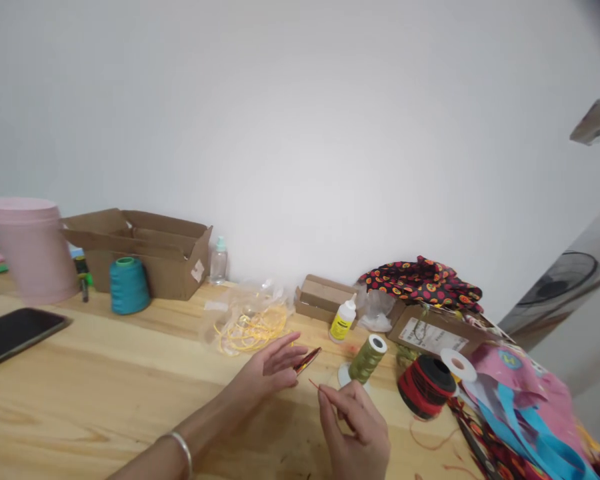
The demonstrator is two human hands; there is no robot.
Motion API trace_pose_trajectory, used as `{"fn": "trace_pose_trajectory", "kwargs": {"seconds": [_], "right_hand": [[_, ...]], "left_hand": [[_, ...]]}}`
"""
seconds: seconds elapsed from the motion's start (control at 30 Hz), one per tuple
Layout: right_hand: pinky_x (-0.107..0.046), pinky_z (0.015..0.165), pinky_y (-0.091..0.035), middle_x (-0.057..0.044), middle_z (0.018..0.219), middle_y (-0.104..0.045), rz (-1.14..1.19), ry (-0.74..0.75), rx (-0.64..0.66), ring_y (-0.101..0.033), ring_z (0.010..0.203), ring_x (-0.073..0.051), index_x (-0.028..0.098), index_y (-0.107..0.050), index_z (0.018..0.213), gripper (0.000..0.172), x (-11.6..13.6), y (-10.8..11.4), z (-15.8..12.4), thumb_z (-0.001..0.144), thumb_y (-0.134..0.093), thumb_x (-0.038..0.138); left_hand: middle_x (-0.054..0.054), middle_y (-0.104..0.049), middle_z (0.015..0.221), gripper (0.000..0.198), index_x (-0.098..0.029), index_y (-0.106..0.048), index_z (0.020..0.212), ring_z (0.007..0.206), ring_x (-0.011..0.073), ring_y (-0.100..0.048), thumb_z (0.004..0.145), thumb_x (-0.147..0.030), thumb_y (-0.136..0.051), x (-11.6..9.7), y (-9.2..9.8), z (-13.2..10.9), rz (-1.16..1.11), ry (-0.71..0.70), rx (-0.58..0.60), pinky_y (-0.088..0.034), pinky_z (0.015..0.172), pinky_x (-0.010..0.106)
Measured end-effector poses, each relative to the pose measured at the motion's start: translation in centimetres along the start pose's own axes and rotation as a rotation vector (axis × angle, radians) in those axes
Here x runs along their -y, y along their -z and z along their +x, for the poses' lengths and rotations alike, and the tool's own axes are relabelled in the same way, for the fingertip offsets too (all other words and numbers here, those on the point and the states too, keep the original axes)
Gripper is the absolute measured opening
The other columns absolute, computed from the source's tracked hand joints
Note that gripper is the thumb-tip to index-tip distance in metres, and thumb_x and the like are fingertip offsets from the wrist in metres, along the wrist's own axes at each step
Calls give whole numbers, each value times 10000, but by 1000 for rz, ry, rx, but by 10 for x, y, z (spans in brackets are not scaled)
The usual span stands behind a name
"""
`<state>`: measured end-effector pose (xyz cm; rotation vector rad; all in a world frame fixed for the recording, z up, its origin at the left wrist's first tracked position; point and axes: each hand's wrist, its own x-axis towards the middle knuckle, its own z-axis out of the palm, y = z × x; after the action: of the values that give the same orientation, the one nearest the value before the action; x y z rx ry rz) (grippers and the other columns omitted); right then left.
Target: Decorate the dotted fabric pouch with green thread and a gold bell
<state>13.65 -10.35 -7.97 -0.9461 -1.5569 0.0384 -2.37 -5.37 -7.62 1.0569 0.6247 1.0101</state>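
My left hand (275, 363), with a bangle on its wrist, is above the middle of the table. Between its thumb and fingers is a small, narrow dark piece with red and yellow (308, 361), which looks like folded patterned fabric. Close by on the right, my right hand (357, 430) pinches a short red thread (313, 383) between thumb and forefinger. The thread's tip points toward the dark piece, with a gap between them. Just beyond the right hand stands an olive-green thread spool (368, 359).
A glue bottle (343, 321) and a bag of yellow cord (253, 323) lie beyond the hands. To the right are a red cord spool (427, 387), scissors (475, 440) and fabric. Leftward are a teal thread cone (129, 287), cardboard box (180, 277), pink bin (33, 257) and phone (17, 335).
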Motion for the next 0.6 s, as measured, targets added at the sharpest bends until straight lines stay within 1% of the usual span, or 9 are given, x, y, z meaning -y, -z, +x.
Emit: {"fn": "trace_pose_trajectory", "kwargs": {"seconds": [0.07,0.17,0.3,0.4,0.6], "right_hand": [[-190,411,-360,27,523,-443,-4,-16,-2,-450,449,-91,166,-658,773,136,1,-3,-2,701,-565,97],[-193,418,-364,27,528,-439,-23,-58,-16,-449,457,-93,170,-655,772,131,2,-4,-1,710,-561,102],[-186,403,-345,30,521,-434,-31,-50,-17,-438,445,-87,166,-654,750,119,3,-4,1,709,-561,103],[-184,399,-333,33,516,-426,-32,-45,-20,-426,441,-85,165,-659,738,113,3,-5,1,703,-569,106],[-189,403,-330,32,517,-431,-14,-92,-4,-422,445,-89,169,-667,767,118,0,-6,-2,711,-574,123]], "left_hand": [[134,-492,1204,631,-221,-431,1159,1150,249,-398,596,-312,-701,2,-2,0,-15,-12,-17,-362,891,393],[135,-499,1193,625,-213,-448,1149,1139,258,-409,589,-310,-707,5,-4,1,-23,-30,-8,-347,904,409],[131,-510,1170,648,-204,-479,1123,1115,267,-432,542,-337,-733,8,-5,2,-24,-48,9,-323,929,418],[115,-518,1152,628,-212,-488,1111,1106,255,-441,544,-327,-734,11,-4,3,-28,-63,27,-332,931,412],[110,-505,1173,653,-219,-479,1129,1101,247,-446,537,-309,-740,18,1,5,41,-89,61,-320,940,415]]}}
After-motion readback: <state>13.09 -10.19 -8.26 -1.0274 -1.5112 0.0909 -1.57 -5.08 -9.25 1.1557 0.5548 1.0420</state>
